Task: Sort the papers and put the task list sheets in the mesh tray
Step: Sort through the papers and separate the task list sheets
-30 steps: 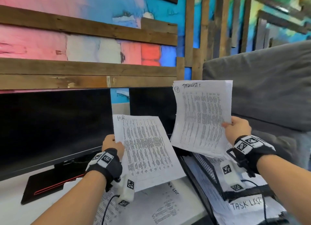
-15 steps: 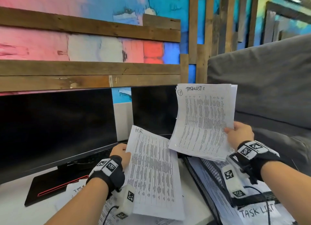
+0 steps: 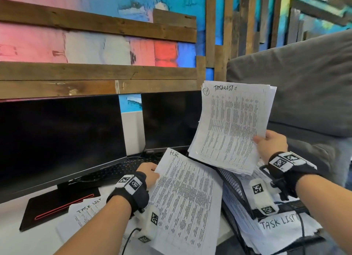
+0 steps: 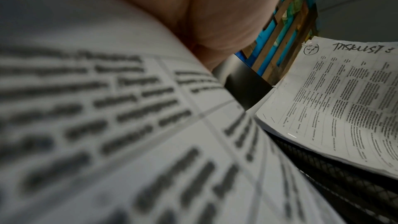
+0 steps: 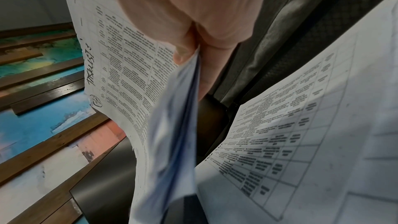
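My right hand (image 3: 270,146) pinches a stack of sheets headed "TASKLIST" (image 3: 232,128) by its right edge, thumb on the front (image 5: 183,54). The stack hangs tilted above the black mesh tray (image 3: 236,186), which holds more printed sheets (image 5: 301,125) and bears a "TASK LIST" label (image 3: 278,224). My left hand (image 3: 150,172) grips the left edge of a sheet marked "H.R" (image 3: 186,201), held low over the desk; that sheet fills the left wrist view (image 4: 129,125), where the TASKLIST stack (image 4: 344,101) shows at right.
Two dark monitors (image 3: 62,140) stand at the back of the white desk (image 3: 22,239). A loose sheet headed "TASK LIST" (image 3: 83,214) lies on the desk under my left forearm. A grey sofa (image 3: 304,94) is at the right, beyond the tray.
My left hand has lowered the H.R sheet towards the desk and tilted it flatter. The right hand's TASKLIST stack has dropped slightly towards the tray.
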`<state>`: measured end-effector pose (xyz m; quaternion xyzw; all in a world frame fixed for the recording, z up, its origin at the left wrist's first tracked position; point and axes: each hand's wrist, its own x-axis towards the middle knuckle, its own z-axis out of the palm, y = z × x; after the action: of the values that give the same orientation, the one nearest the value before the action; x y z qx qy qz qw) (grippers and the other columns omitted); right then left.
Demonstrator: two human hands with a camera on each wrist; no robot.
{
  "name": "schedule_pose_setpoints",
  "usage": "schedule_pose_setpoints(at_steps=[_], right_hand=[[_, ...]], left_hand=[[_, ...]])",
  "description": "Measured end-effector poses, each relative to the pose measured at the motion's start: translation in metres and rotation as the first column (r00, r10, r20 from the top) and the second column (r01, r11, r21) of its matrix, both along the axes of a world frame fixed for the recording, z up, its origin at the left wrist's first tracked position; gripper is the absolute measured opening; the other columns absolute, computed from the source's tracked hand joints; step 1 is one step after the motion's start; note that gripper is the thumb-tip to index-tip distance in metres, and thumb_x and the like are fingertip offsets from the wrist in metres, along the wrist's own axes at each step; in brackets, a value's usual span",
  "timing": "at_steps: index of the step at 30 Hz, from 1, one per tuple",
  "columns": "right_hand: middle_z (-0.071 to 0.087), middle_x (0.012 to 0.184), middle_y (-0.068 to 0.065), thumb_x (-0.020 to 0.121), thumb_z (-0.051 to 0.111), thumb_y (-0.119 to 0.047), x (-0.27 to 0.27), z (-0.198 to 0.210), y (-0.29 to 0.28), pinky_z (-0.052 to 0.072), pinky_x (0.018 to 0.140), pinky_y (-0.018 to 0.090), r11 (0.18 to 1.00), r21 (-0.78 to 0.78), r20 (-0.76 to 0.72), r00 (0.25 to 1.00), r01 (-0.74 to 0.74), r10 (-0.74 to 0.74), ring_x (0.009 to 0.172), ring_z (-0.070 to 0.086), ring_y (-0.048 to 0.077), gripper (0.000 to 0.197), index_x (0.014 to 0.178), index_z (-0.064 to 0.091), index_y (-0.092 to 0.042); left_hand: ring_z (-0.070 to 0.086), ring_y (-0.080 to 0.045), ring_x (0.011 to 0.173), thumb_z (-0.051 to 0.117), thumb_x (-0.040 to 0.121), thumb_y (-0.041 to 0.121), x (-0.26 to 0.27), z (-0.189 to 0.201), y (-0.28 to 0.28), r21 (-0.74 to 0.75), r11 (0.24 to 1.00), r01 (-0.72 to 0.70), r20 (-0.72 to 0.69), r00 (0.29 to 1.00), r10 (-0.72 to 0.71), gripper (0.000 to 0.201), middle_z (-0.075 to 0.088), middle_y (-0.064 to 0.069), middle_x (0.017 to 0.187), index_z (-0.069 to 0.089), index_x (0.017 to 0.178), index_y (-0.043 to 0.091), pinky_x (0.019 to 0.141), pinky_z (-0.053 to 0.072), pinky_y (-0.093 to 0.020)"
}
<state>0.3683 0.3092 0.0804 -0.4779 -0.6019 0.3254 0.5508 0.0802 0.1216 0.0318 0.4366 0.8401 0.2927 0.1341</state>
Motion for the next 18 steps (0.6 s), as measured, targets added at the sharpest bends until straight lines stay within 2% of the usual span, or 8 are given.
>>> schedule_pose_setpoints(at_steps=[2, 5, 11, 16, 18], right_hand=[[0.07, 0.107, 0.012, 0.089, 0.061, -0.006, 0.006, -0.002, -0.001, 0.051, 0.09, 0.041, 1.0, 0.002, 0.001, 1.0, 0.011, -0.011, 0.099, 0.064, 0.032, 0.024, 0.111, 0.069, -0.011], [0.07, 0.106, 0.013, 0.089, 0.061, -0.007, 0.018, -0.004, 0.001, 0.051, 0.092, 0.046, 0.999, -0.001, -0.008, 0.999, 0.039, -0.039, 0.098, 0.064, 0.032, 0.023, 0.11, 0.069, -0.011], [0.07, 0.103, 0.012, 0.088, 0.063, -0.009, 0.038, -0.009, 0.006, 0.053, 0.09, 0.048, 0.997, -0.016, -0.049, 0.996, 0.08, -0.08, 0.096, 0.065, 0.032, 0.023, 0.109, 0.07, -0.013], [0.07, 0.102, 0.011, 0.087, 0.063, -0.007, 0.055, -0.008, 0.009, 0.053, 0.087, 0.04, 0.992, 0.029, -0.047, 0.992, 0.12, -0.118, 0.093, 0.065, 0.029, 0.026, 0.111, 0.07, -0.011], [0.07, 0.103, 0.012, 0.087, 0.062, -0.007, 0.064, -0.007, 0.012, 0.05, 0.085, 0.035, 0.989, 0.038, -0.043, 0.989, 0.145, -0.144, 0.095, 0.064, 0.029, 0.026, 0.112, 0.069, -0.01]], left_hand=[[0.058, -0.023, 0.102, 0.051, 0.092, 0.006, 0.007, -0.002, 0.004, -0.016, 0.999, 0.038, -0.001, 0.999, -0.038, 0.023, 0.063, -0.009, 0.11, 0.065, 0.109, 0.011, 0.082, 0.041, -0.024], [0.052, -0.018, 0.084, 0.05, 0.09, 0.005, 0.017, -0.009, 0.012, -0.053, 0.996, 0.076, -0.008, 0.997, -0.076, 0.013, 0.057, -0.003, 0.092, 0.058, 0.088, 0.016, 0.073, 0.039, -0.023], [0.052, -0.017, 0.085, 0.05, 0.091, 0.006, 0.033, -0.017, 0.03, -0.097, 0.986, 0.137, -0.011, 0.99, -0.139, 0.016, 0.057, -0.003, 0.093, 0.062, 0.093, 0.017, 0.072, 0.04, -0.021], [0.049, -0.018, 0.077, 0.05, 0.09, 0.005, 0.042, -0.019, 0.046, -0.079, 0.986, 0.146, -0.001, 0.989, -0.146, 0.022, 0.053, -0.004, 0.085, 0.055, 0.073, 0.018, 0.062, 0.037, -0.021], [0.049, -0.018, 0.076, 0.05, 0.09, 0.005, 0.048, -0.021, 0.055, -0.074, 0.985, 0.154, 0.004, 0.988, -0.154, 0.027, 0.053, -0.003, 0.081, 0.053, 0.068, 0.02, 0.064, 0.037, -0.021]])
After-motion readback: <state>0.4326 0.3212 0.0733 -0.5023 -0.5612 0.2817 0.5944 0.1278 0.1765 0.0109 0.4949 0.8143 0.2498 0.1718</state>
